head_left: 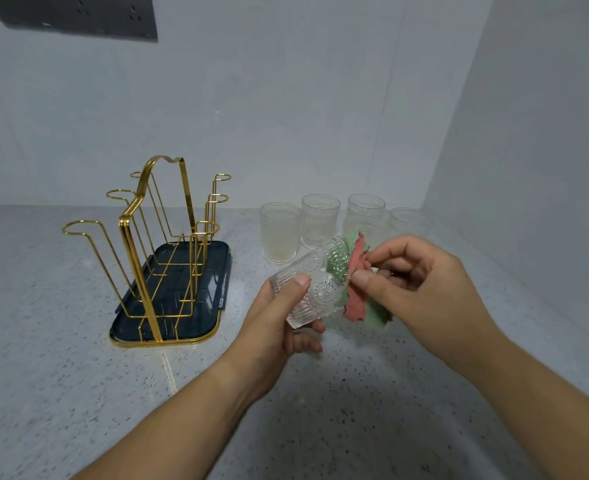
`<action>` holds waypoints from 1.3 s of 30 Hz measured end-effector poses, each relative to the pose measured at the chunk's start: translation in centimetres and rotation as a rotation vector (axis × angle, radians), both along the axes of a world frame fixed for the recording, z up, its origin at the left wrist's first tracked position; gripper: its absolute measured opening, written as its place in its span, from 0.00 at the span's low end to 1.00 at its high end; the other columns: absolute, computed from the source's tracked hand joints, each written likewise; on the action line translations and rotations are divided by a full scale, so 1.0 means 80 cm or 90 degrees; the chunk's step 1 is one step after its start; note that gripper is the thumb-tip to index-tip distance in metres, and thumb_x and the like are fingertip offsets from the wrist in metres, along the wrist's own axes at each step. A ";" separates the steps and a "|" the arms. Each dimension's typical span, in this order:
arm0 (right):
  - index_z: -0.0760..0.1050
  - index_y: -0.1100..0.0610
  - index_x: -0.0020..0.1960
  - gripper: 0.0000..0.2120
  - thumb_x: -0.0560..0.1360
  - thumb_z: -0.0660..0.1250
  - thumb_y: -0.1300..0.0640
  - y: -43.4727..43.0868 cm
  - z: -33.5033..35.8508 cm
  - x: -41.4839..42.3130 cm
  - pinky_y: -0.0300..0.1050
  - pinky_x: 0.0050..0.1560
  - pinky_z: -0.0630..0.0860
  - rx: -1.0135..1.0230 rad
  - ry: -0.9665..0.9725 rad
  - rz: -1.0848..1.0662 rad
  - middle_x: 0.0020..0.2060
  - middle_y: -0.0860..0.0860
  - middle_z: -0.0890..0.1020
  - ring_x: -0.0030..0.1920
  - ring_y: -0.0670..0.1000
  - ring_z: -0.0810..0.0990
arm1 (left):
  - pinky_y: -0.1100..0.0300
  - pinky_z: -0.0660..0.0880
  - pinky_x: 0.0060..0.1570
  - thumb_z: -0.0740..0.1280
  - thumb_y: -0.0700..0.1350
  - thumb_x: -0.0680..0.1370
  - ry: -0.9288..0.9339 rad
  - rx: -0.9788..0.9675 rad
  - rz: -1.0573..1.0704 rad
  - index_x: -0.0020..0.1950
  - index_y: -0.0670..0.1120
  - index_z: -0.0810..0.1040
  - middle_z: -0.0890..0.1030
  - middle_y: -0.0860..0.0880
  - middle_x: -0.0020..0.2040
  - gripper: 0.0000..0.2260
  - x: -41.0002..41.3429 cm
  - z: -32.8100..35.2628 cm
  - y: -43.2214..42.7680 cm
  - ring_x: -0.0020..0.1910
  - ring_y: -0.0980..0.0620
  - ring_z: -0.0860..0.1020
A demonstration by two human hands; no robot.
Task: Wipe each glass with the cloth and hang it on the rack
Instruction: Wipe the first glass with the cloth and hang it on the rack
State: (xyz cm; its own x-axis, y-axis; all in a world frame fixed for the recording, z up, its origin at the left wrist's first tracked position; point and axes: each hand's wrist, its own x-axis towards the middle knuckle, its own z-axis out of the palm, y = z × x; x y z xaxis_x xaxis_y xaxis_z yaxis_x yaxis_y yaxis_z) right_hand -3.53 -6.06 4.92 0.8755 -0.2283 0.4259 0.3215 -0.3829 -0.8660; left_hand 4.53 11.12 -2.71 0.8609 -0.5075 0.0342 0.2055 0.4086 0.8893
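My left hand (279,317) grips a clear embossed glass (315,289), tilted on its side above the counter with its mouth toward the right. My right hand (421,285) pinches a green and pink cloth (359,289) and holds it against the glass's mouth; part of the cloth is inside the glass. A gold wire rack (154,244) on a dark tray (168,299) stands to the left with nothing hung on its loops. Several more clear glasses (319,220) stand upright in a row behind my hands.
The speckled grey counter (78,375) runs to white walls behind and at the right. A dark socket panel (75,15) is on the back wall at upper left.
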 end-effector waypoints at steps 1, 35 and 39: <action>0.83 0.52 0.45 0.02 0.74 0.76 0.55 -0.004 0.002 -0.001 0.42 0.40 0.80 0.022 0.010 0.035 0.36 0.56 0.84 0.35 0.51 0.80 | 0.56 0.79 0.29 0.74 0.59 0.69 0.008 -0.005 -0.003 0.70 0.44 0.75 0.83 0.44 0.47 0.34 0.000 0.001 0.001 0.35 0.49 0.79; 0.84 0.59 0.48 0.17 0.83 0.61 0.51 0.021 -0.006 -0.010 0.39 0.41 0.83 0.076 0.162 0.055 0.39 0.55 0.88 0.40 0.50 0.87 | 0.61 0.79 0.42 0.75 0.43 0.78 -0.278 0.137 0.030 0.63 0.48 0.65 0.83 0.54 0.48 0.22 -0.031 0.008 0.007 0.44 0.57 0.82; 0.86 0.58 0.42 0.20 0.83 0.61 0.50 0.018 0.006 -0.004 0.35 0.37 0.80 0.141 0.213 0.064 0.37 0.55 0.88 0.36 0.48 0.87 | 0.58 0.82 0.53 0.77 0.44 0.76 -0.422 0.236 0.102 0.62 0.65 0.64 0.80 0.63 0.56 0.28 -0.031 -0.005 0.005 0.56 0.55 0.83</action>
